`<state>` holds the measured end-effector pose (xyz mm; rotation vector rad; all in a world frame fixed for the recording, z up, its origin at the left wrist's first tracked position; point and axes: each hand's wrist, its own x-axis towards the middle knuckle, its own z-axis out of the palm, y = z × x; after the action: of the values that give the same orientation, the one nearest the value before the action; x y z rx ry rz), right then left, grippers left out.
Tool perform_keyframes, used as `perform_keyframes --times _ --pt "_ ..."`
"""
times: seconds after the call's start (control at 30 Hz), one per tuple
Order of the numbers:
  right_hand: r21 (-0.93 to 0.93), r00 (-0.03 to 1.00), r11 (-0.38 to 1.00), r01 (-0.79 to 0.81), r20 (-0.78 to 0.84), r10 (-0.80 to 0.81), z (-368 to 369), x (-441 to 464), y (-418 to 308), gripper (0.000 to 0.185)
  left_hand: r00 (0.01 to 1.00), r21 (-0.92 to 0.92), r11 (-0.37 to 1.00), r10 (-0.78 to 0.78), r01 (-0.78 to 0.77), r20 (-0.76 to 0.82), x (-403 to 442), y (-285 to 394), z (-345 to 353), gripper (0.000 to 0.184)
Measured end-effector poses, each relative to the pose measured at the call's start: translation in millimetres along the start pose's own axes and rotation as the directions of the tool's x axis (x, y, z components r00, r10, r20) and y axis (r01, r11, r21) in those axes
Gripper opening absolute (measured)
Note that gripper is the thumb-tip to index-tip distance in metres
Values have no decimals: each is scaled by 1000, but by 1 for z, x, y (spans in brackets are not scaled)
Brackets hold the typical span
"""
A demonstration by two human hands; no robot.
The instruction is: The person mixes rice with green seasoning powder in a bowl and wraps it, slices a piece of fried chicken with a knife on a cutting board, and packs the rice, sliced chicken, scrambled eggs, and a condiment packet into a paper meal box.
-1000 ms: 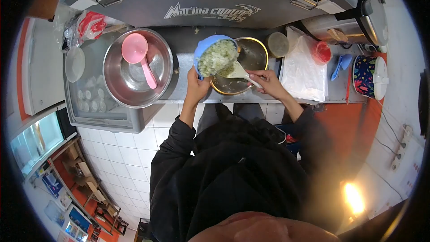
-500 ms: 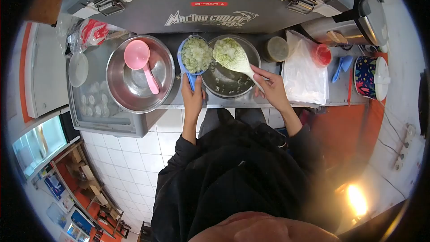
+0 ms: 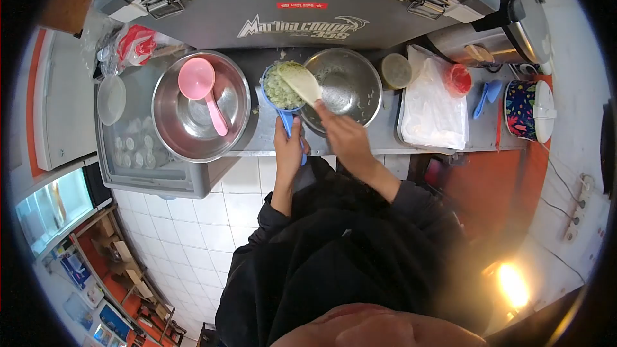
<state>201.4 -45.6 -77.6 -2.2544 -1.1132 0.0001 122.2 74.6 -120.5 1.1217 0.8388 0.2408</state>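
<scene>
My left hand is closed around the handle of a blue dipper, which is heaped with pale green, finely chopped food. In my right hand is a cream-coloured rice paddle, its blade lying over the food in the dipper. Just right of the dipper sits a steel bowl with a few bits stuck to its inner wall. A larger steel bowl stands to the left, with a pink dipper resting in it.
A large grey cooler box lines the back of the counter. Right of the steel bowl are a jar, a stack of white sheets, a red tub and a blue scoop. A grey plastic bin stands at left.
My right hand has brought the paddle left from above the steel bowl onto the food in the dipper. The food there looks flatter, and the bowl has shifted slightly right.
</scene>
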Motion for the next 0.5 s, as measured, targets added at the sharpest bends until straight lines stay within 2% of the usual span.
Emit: perform_keyframes --times 0.03,0.07,0.13,0.17,0.23,0.27,0.33,0.4,0.43,0.47,0.5 --pt "123 997 992 3 -75 6 -5 1 10 51 999 -77 997 -15 17 34 2 -1 -4 22" --pt "127 998 992 11 -70 -2 -13 0 18 51 1000 -80 997 -12 14 25 2 0 -8 22" --pt "-4 988 992 -126 -93 125 -30 -1 34 47 1000 -37 999 -8 7 -14 3 5 -15 25" --pt "5 988 993 -120 -96 119 -34 -1 44 47 999 -28 999 43 -44 -12 1 8 -18 27" --pt "-204 985 977 -59 149 91 -39 -2 62 35 999 -40 999 36 -37 -29 -6 12 -20 25" --pt "-211 987 975 -67 132 96 -36 -3 65 35 999 -62 998 21 -23 -35 -10 15 -17 24" --pt "-356 974 926 125 220 -47 -31 -4 67 34 996 -22 997 71 -70 55 -24 26 -2 29" --pt "-53 974 995 -81 207 90 -46 -3 47 31 997 -96 994 49 -44 54 -39 32 26 39" --pt "160 958 969 -190 247 147 -47 -8 48 34 993 -97 995 50 -40 104 -43 31 44 39" --pt "371 938 883 -289 296 183 -44 -16 51 38 990 -70 997 23 -13 142 -49 28 62 43" --pt "676 934 644 -357 271 232 -39 -25 48 38 986 -38 999 -5 11 169 -55 24 79 48"
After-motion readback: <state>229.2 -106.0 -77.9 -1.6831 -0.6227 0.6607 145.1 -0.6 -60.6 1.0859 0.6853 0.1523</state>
